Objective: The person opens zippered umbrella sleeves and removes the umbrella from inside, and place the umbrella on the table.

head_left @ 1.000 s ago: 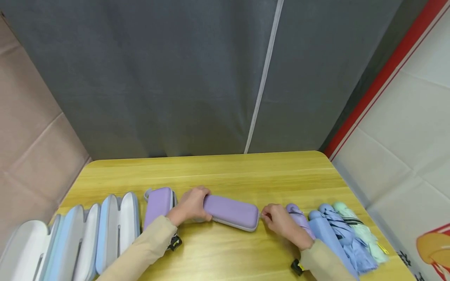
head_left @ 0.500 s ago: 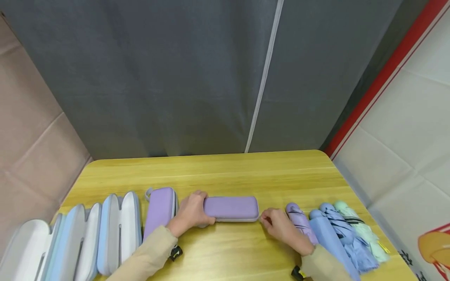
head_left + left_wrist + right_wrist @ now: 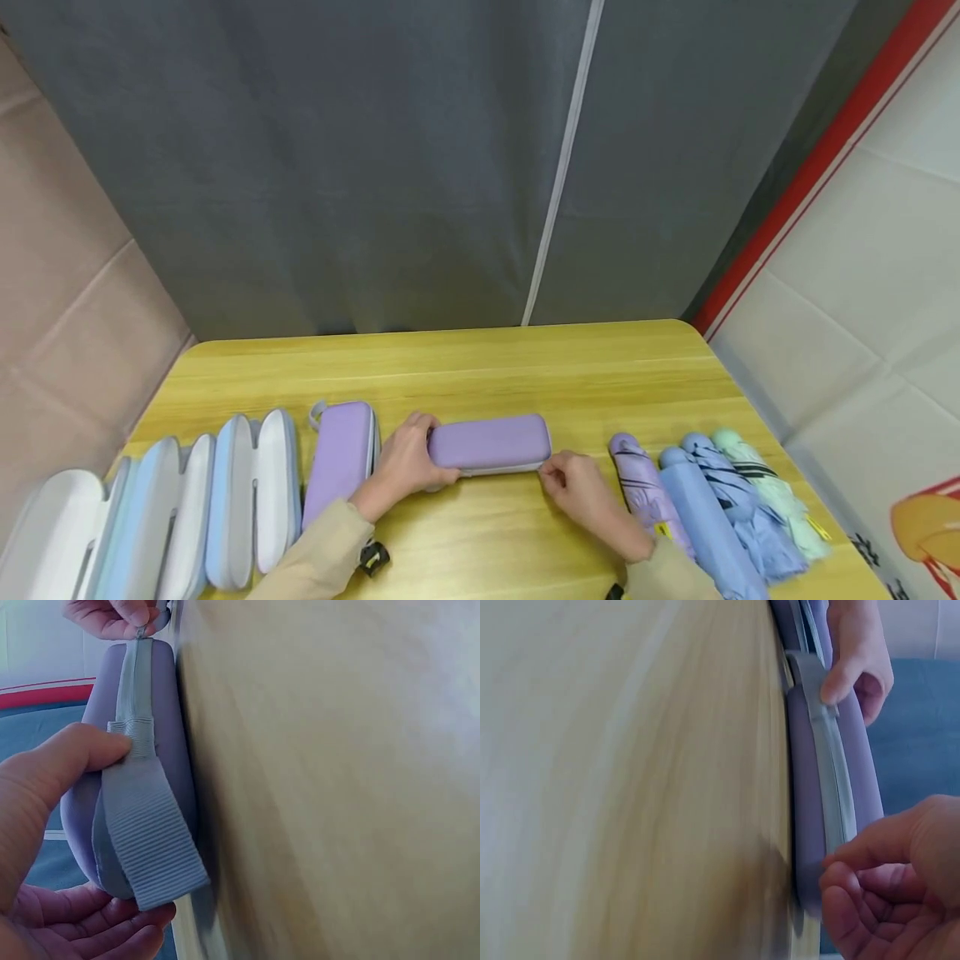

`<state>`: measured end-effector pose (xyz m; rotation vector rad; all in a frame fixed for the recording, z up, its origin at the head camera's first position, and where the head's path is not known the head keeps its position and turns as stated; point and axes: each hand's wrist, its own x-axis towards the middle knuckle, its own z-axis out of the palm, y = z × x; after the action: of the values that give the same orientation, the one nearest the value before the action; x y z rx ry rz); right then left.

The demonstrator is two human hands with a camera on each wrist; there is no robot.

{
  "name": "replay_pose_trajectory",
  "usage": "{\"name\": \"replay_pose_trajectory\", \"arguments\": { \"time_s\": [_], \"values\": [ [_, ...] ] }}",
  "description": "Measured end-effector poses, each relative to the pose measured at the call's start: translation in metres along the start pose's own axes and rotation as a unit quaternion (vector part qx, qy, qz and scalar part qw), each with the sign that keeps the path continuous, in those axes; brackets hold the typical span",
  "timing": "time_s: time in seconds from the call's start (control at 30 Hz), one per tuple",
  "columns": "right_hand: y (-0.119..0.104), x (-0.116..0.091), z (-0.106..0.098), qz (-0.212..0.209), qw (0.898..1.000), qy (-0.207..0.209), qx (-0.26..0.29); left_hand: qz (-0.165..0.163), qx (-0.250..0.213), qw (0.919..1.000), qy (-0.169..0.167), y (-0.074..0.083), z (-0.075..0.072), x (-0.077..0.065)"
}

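A purple zip case (image 3: 491, 442) lies lengthwise before me in the head view, its grey zipper (image 3: 136, 682) along the near side. At its left end my left hand (image 3: 408, 462) holds it, thumb pressing by the ribbed grey strap (image 3: 154, 832) and fingers around the end. My right hand (image 3: 581, 493) pinches the small zipper pull (image 3: 140, 632) near the right corner, between thumb and forefinger. The zipper looks closed between the two hands. In the right wrist view the pull is mostly hidden by my fingertips (image 3: 836, 864).
Another purple case (image 3: 339, 458) stands just left of my left hand. Several white, grey and blue cases (image 3: 225, 500) line the table's left side. Folded umbrellas in purple (image 3: 647, 487), blue (image 3: 705, 517) and green (image 3: 768, 487) lie at the right. A grey curtain (image 3: 360, 167) hangs behind the table (image 3: 450, 358).
The case has turned from slanting to nearly level, its right end now tipped slightly away from me. My right hand has moved left, along the front corner of the case.
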<state>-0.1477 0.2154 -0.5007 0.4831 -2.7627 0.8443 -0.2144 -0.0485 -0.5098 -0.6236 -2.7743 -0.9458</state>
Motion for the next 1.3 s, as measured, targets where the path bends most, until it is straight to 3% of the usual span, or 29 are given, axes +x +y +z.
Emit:
{"name": "replay_pose_trajectory", "arguments": {
  "time_s": [0.27, 0.7, 0.93, 1.07, 1.13, 1.23, 1.3],
  "values": [
    [-0.027, 0.004, 0.022, -0.011, 0.998, 0.055, -0.012, 0.002, -0.006, 0.9999, 0.008, 0.002, -0.001, -0.003],
    [-0.053, 0.017, 0.050, -0.026, 0.999, 0.031, 0.007, 0.000, 0.008, 0.9999, -0.009, 0.003, -0.002, -0.001],
    [-0.047, 0.025, 0.032, -0.052, 0.998, -0.013, 0.029, 0.002, 0.004, 1.0000, -0.003, 0.002, -0.002, -0.002],
    [-0.029, 0.033, 0.012, -0.059, 0.998, 0.035, 0.015, 0.008, -0.001, 1.0000, 0.002, 0.001, -0.003, -0.001],
    [-0.017, 0.037, 0.003, -0.048, 0.998, 0.040, 0.008, 0.009, -0.007, 0.9999, 0.002, 0.000, -0.003, 0.000],
    [0.000, 0.039, -0.006, -0.024, 0.999, -0.026, 0.037, 0.007, -0.027, 0.9996, 0.001, -0.001, -0.004, 0.003],
    [0.008, 0.037, -0.010, -0.007, 0.994, -0.083, 0.076, 0.002, -0.051, 0.9987, 0.001, -0.002, -0.005, 0.005]
  ]
}}
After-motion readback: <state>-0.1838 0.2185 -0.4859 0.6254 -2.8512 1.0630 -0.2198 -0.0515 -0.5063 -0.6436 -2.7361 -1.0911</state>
